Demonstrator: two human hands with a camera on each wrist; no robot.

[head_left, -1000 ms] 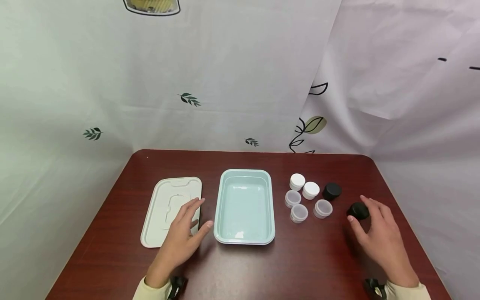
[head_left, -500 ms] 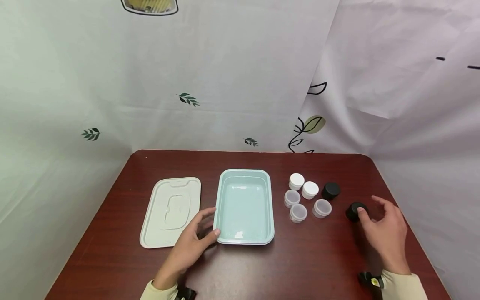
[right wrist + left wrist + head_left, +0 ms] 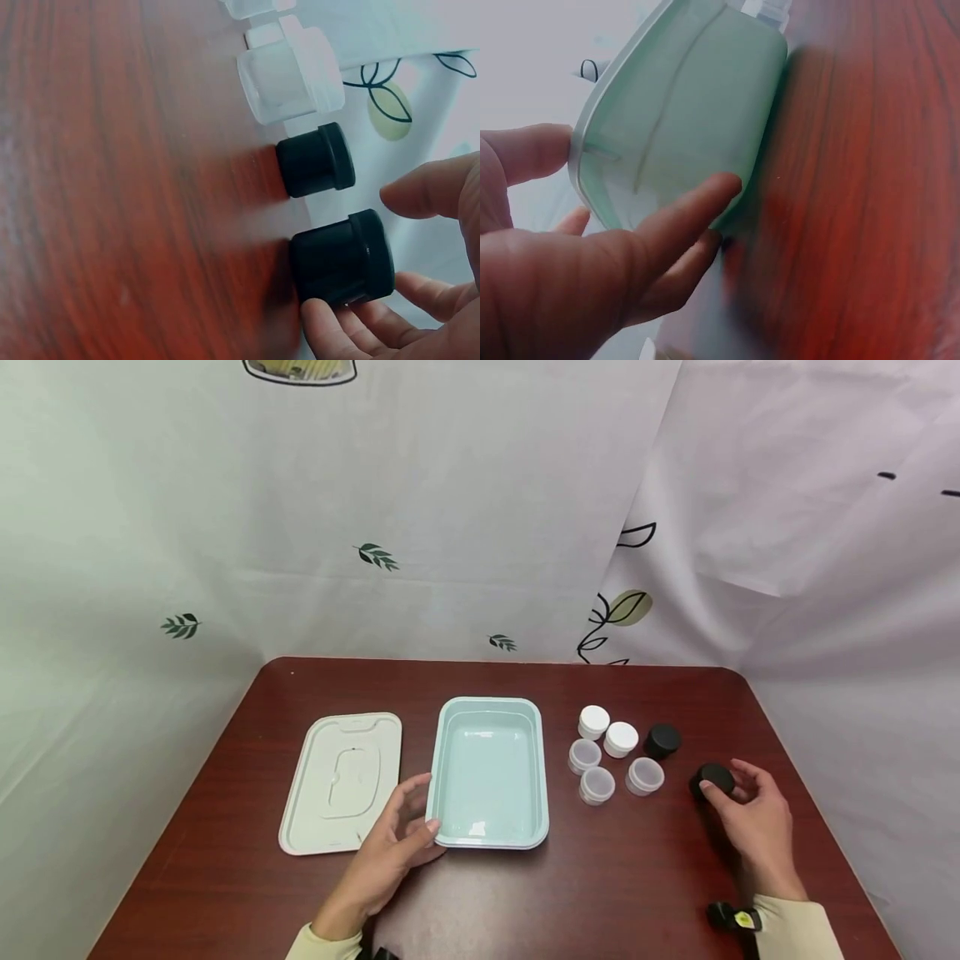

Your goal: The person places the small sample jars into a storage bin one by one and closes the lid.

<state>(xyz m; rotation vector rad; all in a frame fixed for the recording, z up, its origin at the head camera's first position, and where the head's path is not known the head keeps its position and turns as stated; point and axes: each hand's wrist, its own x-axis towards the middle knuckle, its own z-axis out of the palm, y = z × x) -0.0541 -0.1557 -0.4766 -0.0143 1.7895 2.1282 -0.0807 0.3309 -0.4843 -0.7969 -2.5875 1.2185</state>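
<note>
A mint-green tray [image 3: 491, 710] stands mid-table. My left hand [image 3: 424, 806] grips its near-left corner: in the left wrist view the thumb [image 3: 544, 150] lies on the tray's rim [image 3: 630, 71] and the fingers [image 3: 697, 206] curl against the outer wall. On the right, my right hand [image 3: 722, 779] curls round a black jar [image 3: 711, 773]. In the right wrist view the thumb [image 3: 326, 326] touches that black jar [image 3: 341, 255], while the index finger [image 3: 424, 193] hovers just off it.
A pale lid [image 3: 341, 781] lies flat left of the tray. Right of the tray stand two white-capped jars [image 3: 594, 721], three clear jars [image 3: 597, 785] and a second black jar [image 3: 663, 740]. Leaf-print cloth hangs behind the table.
My left hand slid right off the lid and took the tray's near-left corner. My right hand's fingers have closed in round the black jar, which barely moved.
</note>
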